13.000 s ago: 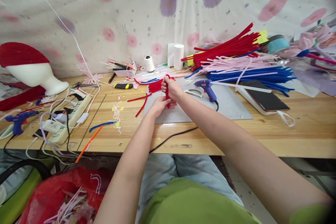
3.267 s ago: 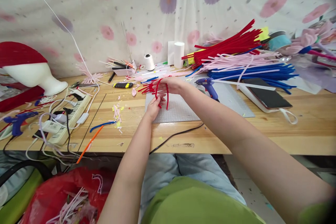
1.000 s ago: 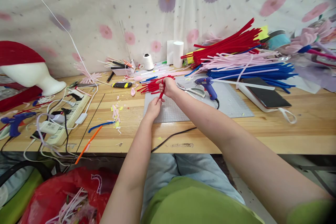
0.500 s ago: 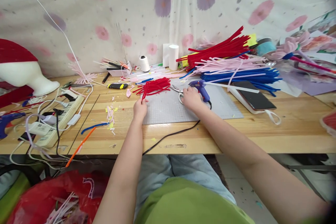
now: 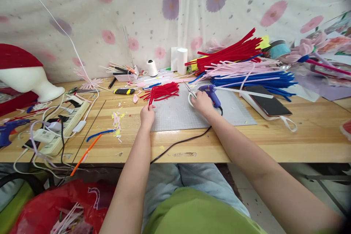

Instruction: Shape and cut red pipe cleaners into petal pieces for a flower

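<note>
Upright in my left hand [image 5: 147,114] is a red pipe cleaner [image 5: 151,96], bent into a narrow loop, with the fingers closed round its lower end. My right hand [image 5: 202,101] is closed on the white handles of a pair of scissors [image 5: 189,89], whose blades point away and to the left, slightly parted. Both hands are over the grey cutting mat [image 5: 175,115]. Behind the left hand lies a small heap of short red pipe cleaners [image 5: 168,90]. Right beside the right hand rests a purple glue gun [image 5: 211,94] with a black cord.
Bundles of red [image 5: 230,53], pink and blue pipe cleaners [image 5: 255,81] lie at the back right, near a phone [image 5: 270,100]. A yellow-black utility knife [image 5: 124,91] and scraps lie left. Further left are a power strip [image 5: 67,128], cables and a white foam head [image 5: 38,84].
The scissors have come up off the mat in my right hand, their blades swinging to point more away from me. My left hand still holds the red loop in nearly the same place.
</note>
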Tool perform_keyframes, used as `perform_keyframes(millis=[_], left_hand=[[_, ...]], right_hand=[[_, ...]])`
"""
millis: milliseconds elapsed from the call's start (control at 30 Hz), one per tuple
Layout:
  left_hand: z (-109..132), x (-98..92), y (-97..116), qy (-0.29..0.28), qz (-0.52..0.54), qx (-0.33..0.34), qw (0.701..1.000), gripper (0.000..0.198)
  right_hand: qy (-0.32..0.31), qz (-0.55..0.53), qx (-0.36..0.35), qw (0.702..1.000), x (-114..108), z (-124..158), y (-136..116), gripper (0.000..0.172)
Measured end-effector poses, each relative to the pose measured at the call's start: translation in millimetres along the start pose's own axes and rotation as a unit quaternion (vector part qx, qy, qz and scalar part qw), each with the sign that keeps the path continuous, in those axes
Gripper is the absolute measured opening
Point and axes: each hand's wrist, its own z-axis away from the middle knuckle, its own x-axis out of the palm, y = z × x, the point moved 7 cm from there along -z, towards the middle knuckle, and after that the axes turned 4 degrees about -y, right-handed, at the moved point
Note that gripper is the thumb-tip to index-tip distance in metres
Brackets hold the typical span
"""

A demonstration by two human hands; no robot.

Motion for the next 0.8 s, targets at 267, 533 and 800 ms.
perform_keyframes(millis=[267,533,800], left_hand=[[4.1,3.2,5.8,-0.016,-0.041,0.019,0.999,0.028],[2.1,5.5,4.0,-0.020,-0.036,0.025,0.999,0.029],[9.9,14.0,17.7,-0.062,-0.057,0.089,0.993,0.026]], right_hand=[[-0.283,-0.633,0.068,0.717,41.8,7.0,-36.1,0.034],[-0.633,-0.601,0.000,0.488,61.5,48.5,-80.2,0.076],[-0.611,-0.634,-0.024,0.473,62.9,39.1,-102.4,0.076]])
